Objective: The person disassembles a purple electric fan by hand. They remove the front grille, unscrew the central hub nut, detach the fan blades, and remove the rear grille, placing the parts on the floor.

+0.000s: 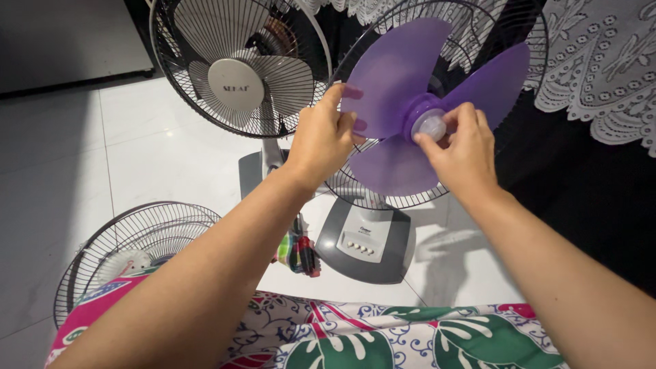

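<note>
The left hand holds one purple fan blade by its edge, fingers closed on it. The right hand pinches the clear round cap in the middle of the blades. The fan stands on its grey base on the white floor. Another fan stands behind.

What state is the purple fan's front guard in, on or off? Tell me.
Off. The purple blade is bare in front, both hands touch it directly, and a loose wire guard lies on the floor; whose it is, cannot tell.
</note>
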